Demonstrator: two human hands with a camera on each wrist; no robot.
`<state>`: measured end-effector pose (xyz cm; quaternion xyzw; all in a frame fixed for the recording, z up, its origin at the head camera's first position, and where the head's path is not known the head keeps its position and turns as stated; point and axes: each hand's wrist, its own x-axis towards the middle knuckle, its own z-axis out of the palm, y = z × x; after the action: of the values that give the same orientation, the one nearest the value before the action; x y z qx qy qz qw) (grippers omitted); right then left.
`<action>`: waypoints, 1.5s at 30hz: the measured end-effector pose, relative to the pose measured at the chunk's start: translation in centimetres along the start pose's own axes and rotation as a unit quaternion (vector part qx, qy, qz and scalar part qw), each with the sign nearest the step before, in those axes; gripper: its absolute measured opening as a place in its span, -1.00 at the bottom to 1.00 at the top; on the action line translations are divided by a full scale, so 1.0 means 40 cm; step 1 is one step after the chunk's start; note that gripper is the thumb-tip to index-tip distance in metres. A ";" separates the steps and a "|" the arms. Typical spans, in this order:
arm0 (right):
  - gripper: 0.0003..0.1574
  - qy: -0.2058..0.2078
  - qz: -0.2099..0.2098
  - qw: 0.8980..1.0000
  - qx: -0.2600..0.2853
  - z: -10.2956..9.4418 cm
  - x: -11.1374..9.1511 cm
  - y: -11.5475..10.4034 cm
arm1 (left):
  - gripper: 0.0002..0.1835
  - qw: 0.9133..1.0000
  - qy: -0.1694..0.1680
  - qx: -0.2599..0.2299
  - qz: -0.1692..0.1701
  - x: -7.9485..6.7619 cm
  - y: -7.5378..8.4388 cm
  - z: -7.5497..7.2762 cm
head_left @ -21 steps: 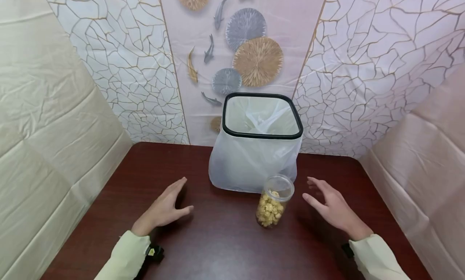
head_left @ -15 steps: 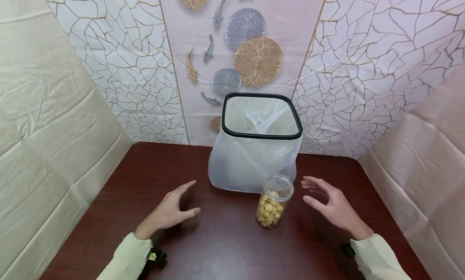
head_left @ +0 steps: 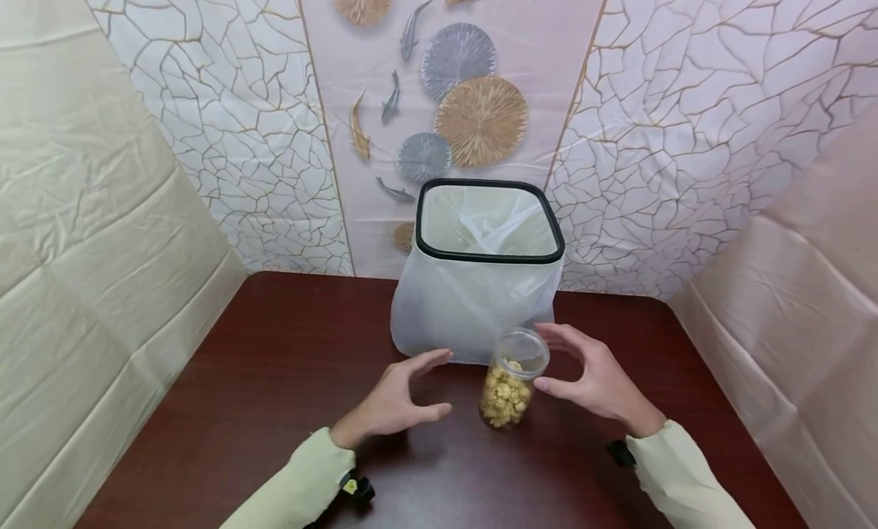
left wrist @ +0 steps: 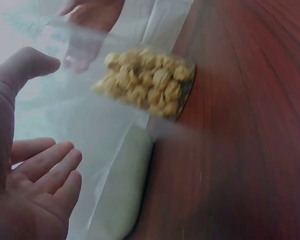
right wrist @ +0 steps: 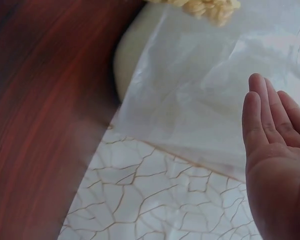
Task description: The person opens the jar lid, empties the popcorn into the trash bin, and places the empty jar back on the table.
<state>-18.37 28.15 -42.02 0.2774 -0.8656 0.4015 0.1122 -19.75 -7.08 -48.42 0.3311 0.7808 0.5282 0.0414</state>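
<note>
A clear, lidless jar (head_left: 506,388) partly filled with yellow popcorn (left wrist: 145,82) stands on the dark red-brown table, in front of a bin. To its left is my left hand (head_left: 392,401), apart from the jar, with thumb and fingers spread toward it. On the other side my right hand (head_left: 598,376) has its thumb tip right beside the jar's rim and its fingers reaching behind that rim. In the right wrist view the fingers (right wrist: 255,120) are nearly straight, with only a bit of popcorn showing at the top edge.
The bin (head_left: 453,300) is pale, lined with a translucent bag and topped by a black rim, near the table's back edge. Patterned wall cloth (head_left: 254,133) hangs behind it, and beige padded cloth (head_left: 89,285) lines both sides of the table (head_left: 274,346).
My left hand has moved right, toward the jar. The right hand has come left, up to the jar's rim. The view has shifted slightly; jar and bin stay in place.
</note>
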 end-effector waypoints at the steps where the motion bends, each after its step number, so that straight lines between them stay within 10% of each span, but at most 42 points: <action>1: -0.05 -0.001 0.000 1.000 -0.001 0.004 0.004 -0.003 | -0.15 1.000 -0.002 -0.003 0.004 0.013 0.001 0.013; 23: -0.06 0.017 -0.036 0.999 -0.013 0.044 0.054 -0.030 | -0.07 0.994 -0.001 -0.076 0.076 0.201 0.007 0.199; 32: -0.16 0.024 -0.055 0.998 -0.006 0.054 0.055 -0.040 | -0.18 0.990 0.044 -0.074 0.111 0.208 0.017 0.238; 45: -0.13 -0.021 -0.069 0.997 -0.017 0.044 0.056 -0.087 | -0.20 0.987 0.074 -0.021 0.139 0.155 0.046 0.191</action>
<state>-18.15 24.12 -40.04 0.3432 -0.8530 0.3725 0.1261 -20.53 2.90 -48.45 0.3959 0.7166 0.5681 -0.0834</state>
